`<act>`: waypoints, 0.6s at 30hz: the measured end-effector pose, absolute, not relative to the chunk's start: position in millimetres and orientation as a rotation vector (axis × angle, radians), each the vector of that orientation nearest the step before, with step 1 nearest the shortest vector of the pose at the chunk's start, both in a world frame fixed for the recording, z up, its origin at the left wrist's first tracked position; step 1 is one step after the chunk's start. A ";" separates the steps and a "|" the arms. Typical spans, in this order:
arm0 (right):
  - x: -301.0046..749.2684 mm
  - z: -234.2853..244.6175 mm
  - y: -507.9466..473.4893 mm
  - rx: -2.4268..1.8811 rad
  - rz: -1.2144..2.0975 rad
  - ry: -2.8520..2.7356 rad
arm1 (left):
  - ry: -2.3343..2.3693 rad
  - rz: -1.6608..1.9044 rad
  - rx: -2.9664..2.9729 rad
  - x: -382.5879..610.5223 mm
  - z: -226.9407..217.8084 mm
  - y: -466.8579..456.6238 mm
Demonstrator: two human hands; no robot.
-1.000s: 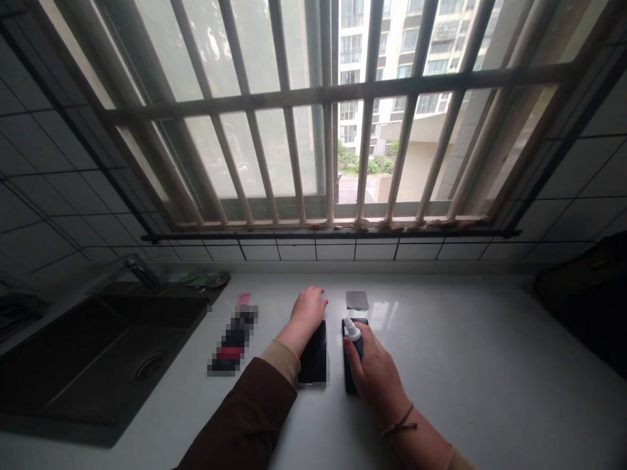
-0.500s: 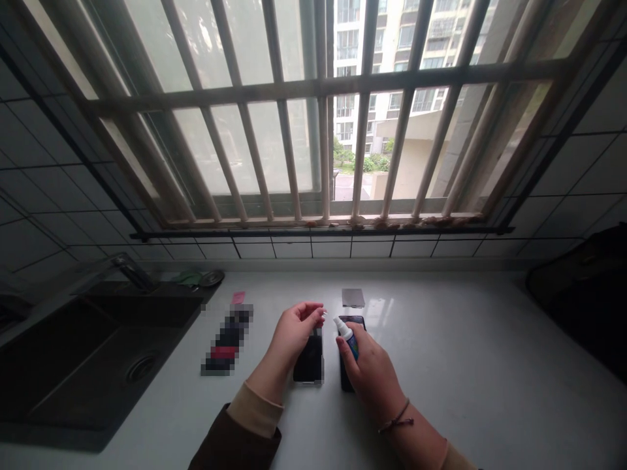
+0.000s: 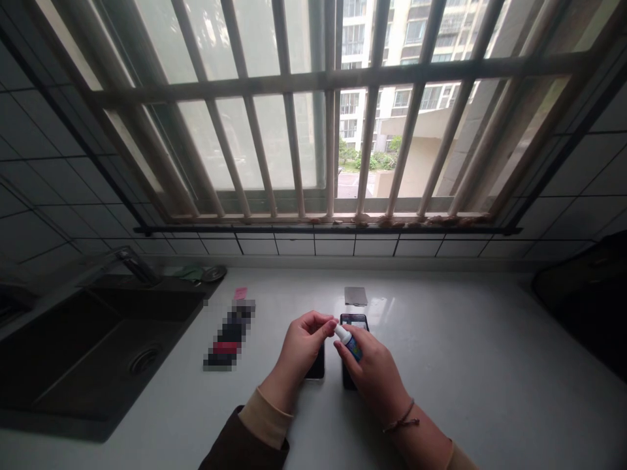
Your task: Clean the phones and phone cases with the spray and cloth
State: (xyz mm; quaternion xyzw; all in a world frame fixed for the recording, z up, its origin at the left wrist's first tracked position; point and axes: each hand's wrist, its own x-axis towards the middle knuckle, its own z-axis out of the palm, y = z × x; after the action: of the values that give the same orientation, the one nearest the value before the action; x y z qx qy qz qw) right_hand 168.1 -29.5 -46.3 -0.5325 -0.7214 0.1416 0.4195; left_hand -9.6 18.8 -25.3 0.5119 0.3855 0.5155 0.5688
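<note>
My right hand (image 3: pixel 373 380) holds a small blue-and-white spray bottle (image 3: pixel 349 342) tilted over a black smartphone (image 3: pixel 353 320), whose lower part my hand hides. My left hand (image 3: pixel 302 351) hovers above a second black smartphone (image 3: pixel 316 369), mostly covering it from view. Its pinched fingertips reach the bottle's white tip, and I cannot see whether they hold anything. A small grey cloth or pad (image 3: pixel 355 296) lies beyond the right phone. A pixelated, blurred item (image 3: pixel 230 337) lies to the left, with a pink note (image 3: pixel 240 293) beyond it.
The white counter (image 3: pixel 490 365) runs under everything. A dark sink (image 3: pixel 112 346) with a faucet (image 3: pixel 138 265) sits at the left, and a dark bag (image 3: pixel 582 307) stands at the right. A tiled wall and a barred window (image 3: pixel 294 130) rise behind the counter.
My left hand has moved right from above its phone to the bottle's tip. The bottle has tilted slightly, and the left sleeve sits further back along my arm.
</note>
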 end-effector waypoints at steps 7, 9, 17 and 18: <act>172.2 -45.2 -32.8 -1.307 0.440 -1.777 | 0.896 1.216 1.305 -5.1 -20.0 14.1; 172.5 -44.8 -32.3 -1.316 0.476 -1.772 | 0.923 1.204 1.327 -3.3 -19.9 12.1; 170.9 -42.8 -26.9 -1.296 0.629 -1.606 | 0.859 1.159 1.121 6.0 -19.1 6.3; 169.8 -44.5 -26.9 -1.278 0.671 -1.577 | 0.838 1.115 1.140 4.4 -17.1 6.9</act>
State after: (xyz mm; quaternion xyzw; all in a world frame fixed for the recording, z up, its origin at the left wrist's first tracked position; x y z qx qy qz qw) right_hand 169.8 -26.9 -44.5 -0.5242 -0.6468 0.2752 0.4808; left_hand 4.4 6.9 -17.1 0.4958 0.3646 0.4853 0.6210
